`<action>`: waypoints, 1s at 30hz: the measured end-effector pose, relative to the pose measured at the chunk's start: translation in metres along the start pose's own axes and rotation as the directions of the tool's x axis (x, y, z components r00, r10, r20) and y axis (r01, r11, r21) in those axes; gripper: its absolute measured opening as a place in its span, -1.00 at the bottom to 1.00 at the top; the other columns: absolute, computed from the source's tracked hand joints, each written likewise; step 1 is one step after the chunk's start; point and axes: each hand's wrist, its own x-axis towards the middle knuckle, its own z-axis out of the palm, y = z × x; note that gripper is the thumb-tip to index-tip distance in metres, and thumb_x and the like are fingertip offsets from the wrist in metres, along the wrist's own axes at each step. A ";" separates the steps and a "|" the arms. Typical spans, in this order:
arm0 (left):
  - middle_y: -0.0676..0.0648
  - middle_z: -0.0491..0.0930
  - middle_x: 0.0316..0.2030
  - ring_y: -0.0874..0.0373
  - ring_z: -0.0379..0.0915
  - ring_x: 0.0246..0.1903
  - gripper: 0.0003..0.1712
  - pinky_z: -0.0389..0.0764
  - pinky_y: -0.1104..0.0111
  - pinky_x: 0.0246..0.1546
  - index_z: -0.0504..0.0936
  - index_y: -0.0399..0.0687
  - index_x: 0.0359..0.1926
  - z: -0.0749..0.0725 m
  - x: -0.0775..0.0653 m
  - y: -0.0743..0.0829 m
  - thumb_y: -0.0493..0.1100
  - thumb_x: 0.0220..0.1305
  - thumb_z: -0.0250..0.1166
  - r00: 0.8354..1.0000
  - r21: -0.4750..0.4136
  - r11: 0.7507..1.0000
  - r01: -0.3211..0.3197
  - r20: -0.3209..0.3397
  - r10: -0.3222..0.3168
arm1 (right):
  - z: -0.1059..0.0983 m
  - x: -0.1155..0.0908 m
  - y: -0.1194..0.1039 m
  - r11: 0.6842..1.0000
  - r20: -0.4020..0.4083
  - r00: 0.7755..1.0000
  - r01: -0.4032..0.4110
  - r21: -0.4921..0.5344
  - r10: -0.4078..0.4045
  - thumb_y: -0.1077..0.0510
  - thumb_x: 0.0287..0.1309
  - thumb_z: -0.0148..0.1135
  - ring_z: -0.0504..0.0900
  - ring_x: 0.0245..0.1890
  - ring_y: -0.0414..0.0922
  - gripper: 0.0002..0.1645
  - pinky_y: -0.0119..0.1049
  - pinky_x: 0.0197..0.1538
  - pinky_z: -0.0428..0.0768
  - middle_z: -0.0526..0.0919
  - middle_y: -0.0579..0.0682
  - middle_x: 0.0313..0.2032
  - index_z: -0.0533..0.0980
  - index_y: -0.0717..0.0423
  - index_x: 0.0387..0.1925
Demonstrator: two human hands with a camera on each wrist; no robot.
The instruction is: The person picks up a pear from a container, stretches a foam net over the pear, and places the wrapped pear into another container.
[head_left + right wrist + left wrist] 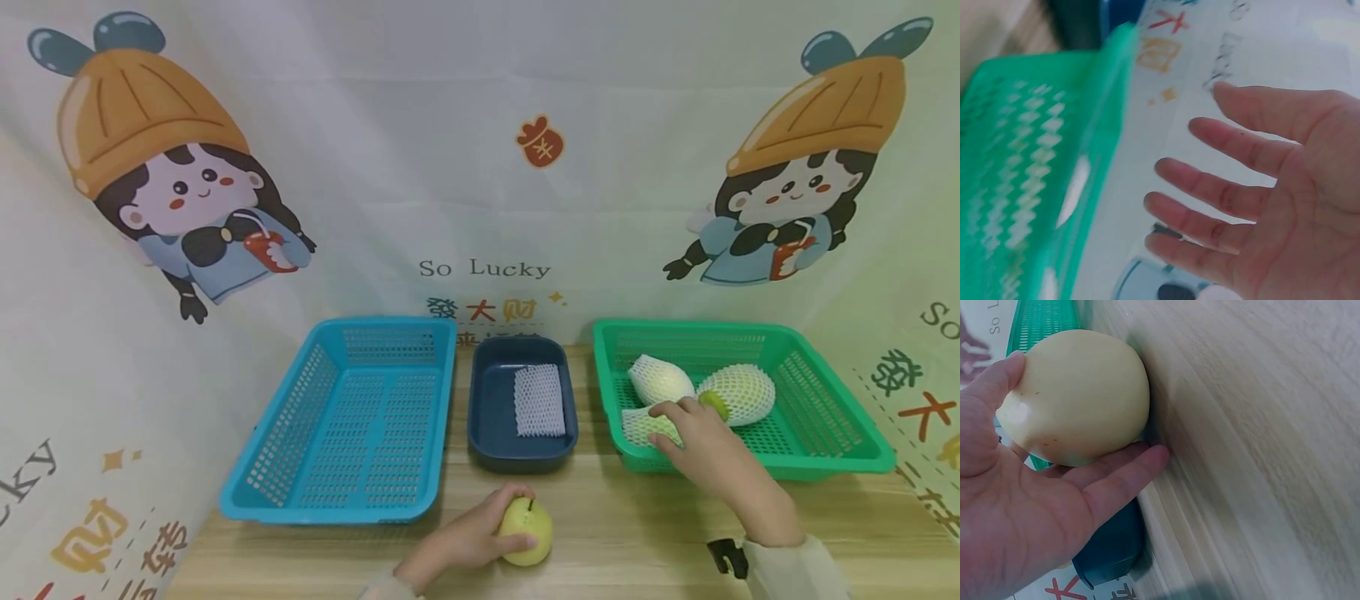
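My left hand [480, 531] grips a yellow-green pear [527, 533] low over the front of the table, thumb on one side and fingers on the other. In the left wrist view, the pear [1079, 397] sits between thumb and fingers, close to the wood surface. My right hand [701, 437] is over the near rim of the green basket [832, 458], its fingers spread and holding nothing in the right wrist view. Inside that basket lie fruits in white foam nets: one fruit [660, 381] at the back left, a bigger one [742, 393] beside it, and a netted piece [637, 427] partly under my fingers.
A blue basket [337, 512] stands at left with nothing in it. Between the baskets is a dark blue tray [491, 400] with a flat white foam net [538, 400] inside. A printed cloth [480, 200] hangs behind. Wood-grained table [615, 542] lies in front.
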 end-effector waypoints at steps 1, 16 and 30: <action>-0.02 0.40 -0.03 0.14 0.37 -0.03 -0.47 0.44 0.27 0.01 0.26 0.00 0.12 0.000 0.000 -0.001 0.00 0.20 0.25 1.000 0.000 1.000 -0.003 0.003 0.003 | -0.002 0.003 -0.006 1.000 -0.008 1.000 0.014 0.012 -0.014 0.13 0.17 0.19 0.44 -0.04 0.30 -0.63 0.16 -0.09 0.48 0.51 0.27 -0.06 0.48 0.20 -0.01; -0.02 0.36 0.01 0.15 0.34 0.00 -0.47 0.41 0.31 0.02 0.24 0.00 0.13 -0.003 0.004 -0.002 0.00 0.22 0.24 0.999 -0.024 1.000 0.010 0.042 -0.009 | 0.002 0.082 -0.066 0.983 0.115 0.981 0.139 0.123 -0.154 0.13 0.20 0.16 0.50 -0.02 0.08 -0.67 -0.05 0.00 0.51 0.55 0.16 -0.06 0.50 0.20 -0.02; 0.00 0.35 -0.01 0.14 0.32 0.03 -0.50 0.38 0.31 0.04 0.25 0.03 0.10 -0.004 0.003 0.000 -0.04 0.22 0.24 0.999 -0.051 0.999 0.009 0.047 -0.007 | 0.037 0.132 -0.074 0.989 0.305 0.946 0.070 0.130 -0.107 0.10 0.14 0.21 0.50 0.00 0.09 -0.57 -0.07 0.02 0.49 0.53 0.21 -0.02 0.46 0.23 0.02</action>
